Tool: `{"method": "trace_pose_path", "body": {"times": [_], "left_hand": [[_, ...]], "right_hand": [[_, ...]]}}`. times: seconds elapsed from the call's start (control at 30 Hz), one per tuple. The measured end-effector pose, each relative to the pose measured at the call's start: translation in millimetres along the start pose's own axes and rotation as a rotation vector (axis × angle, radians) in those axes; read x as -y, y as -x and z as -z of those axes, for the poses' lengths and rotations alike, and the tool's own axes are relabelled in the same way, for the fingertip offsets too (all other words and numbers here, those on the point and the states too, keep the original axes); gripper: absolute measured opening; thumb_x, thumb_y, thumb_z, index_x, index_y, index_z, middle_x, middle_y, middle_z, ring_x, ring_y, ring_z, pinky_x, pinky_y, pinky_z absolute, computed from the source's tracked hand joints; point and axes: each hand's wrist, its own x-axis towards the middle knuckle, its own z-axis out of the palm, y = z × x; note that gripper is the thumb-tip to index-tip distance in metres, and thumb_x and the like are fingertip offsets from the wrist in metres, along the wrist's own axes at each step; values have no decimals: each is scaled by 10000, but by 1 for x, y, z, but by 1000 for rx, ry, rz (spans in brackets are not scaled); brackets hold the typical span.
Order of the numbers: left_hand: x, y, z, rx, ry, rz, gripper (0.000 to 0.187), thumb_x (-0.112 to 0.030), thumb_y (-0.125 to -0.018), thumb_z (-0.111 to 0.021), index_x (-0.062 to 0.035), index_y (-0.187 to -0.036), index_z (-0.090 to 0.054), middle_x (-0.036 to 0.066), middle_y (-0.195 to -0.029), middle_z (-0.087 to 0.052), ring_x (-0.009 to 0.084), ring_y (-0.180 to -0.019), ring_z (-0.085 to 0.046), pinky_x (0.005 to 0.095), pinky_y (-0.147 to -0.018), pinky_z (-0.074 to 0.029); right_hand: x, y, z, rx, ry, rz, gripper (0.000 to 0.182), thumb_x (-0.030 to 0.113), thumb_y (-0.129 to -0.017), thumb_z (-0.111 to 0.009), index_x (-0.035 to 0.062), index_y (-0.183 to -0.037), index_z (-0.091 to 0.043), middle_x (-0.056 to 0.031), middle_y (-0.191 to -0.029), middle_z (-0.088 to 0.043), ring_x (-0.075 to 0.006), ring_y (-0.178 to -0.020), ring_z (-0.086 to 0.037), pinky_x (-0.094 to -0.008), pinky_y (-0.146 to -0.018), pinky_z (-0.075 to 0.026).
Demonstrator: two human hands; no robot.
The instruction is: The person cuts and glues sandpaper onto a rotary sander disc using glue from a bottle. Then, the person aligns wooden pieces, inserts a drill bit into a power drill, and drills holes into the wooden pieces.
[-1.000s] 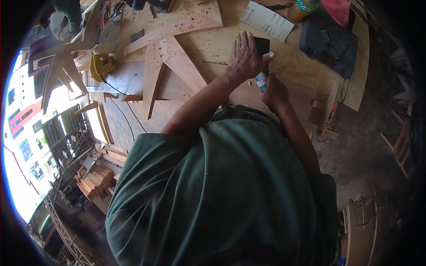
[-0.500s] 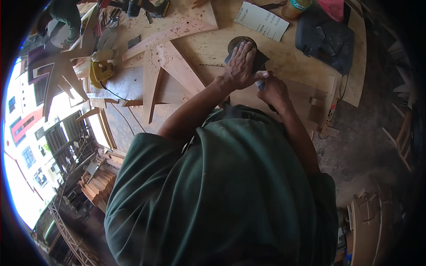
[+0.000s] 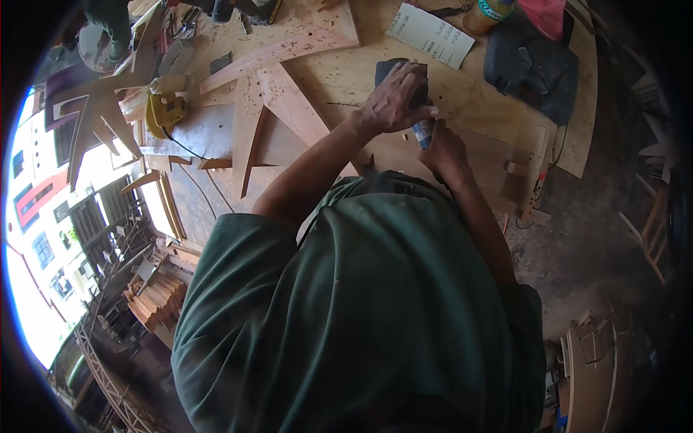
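Over the workbench (image 3: 462, 94), my left hand (image 3: 393, 97) has its fingers bent over a dark sheet of sandpaper (image 3: 388, 70) at the head of a blue angle grinder (image 3: 423, 132). My right hand (image 3: 446, 151) is wrapped round the grinder's body, close to my waist. The tool's head is mostly hidden under the left hand and the sheet. Left of my hands lie flat, angled wooden pieces (image 3: 289, 101), dotted with wood chips.
A printed card (image 3: 431, 36), a bottle (image 3: 487, 14) and a black tool case (image 3: 530, 76) lie at the back right. At left are a yellow power tool (image 3: 164, 112) with a cord and jagged wooden cutouts (image 3: 97, 119). Another person's leg (image 3: 108, 25) shows at the far left.
My left hand's fingers have gone from lying flat over the round head to bending over the dark sheet, which now covers that head. More of the grinder's blue body shows.
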Motion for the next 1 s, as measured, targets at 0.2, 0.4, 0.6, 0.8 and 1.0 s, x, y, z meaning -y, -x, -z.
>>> {"method": "trace_pose_path", "body": {"times": [0.2,0.4,0.6,0.8,1.0], "left_hand": [[-16,2,-18,36,-311,668,1050,-711,-916,-555,154,-1468,-333,400,-1510,-331,546,-1446,-297,588,-1199,-249],[-24,21,-37,193,-340,440,1171,-798,-890,-487,172,-1507,-267,435,-1562,-226,586,-1488,-182,630,-1218,-162],[3,3,-17,176,-252,431,1210,-854,-861,-447,187,-1465,-323,422,-1531,-295,572,-1456,-270,593,-1217,-211],[-17,30,-15,225,-180,280,1231,-852,-855,-474,173,-1506,-267,413,-1547,-280,552,-1478,-255,581,-1227,-204],[-5,-2,-8,248,-155,373,1189,-808,-886,-497,175,-1504,-242,409,-1566,-250,522,-1483,-268,547,-1238,-212]], "right_hand": [[1,-3,-4,-5,36,-11,572,176,-739,-759,-48,-1181,-475,-299,-1053,-674,-442,-955,-699,-511,-850,-565],[-5,-3,-10,19,58,34,564,190,-747,-762,-48,-1185,-501,-295,-1095,-671,-435,-989,-696,-502,-868,-566],[6,-4,0,50,8,-62,560,183,-750,-757,-34,-1209,-520,-264,-1111,-682,-424,-1033,-689,-483,-911,-559],[-1,5,-3,-12,-18,33,541,177,-745,-749,-46,-1180,-517,-272,-1068,-688,-432,-1005,-693,-495,-903,-555],[3,-1,-2,13,-47,-36,564,178,-731,-757,-38,-1192,-514,-271,-1076,-688,-432,-1006,-693,-491,-899,-557]]}}
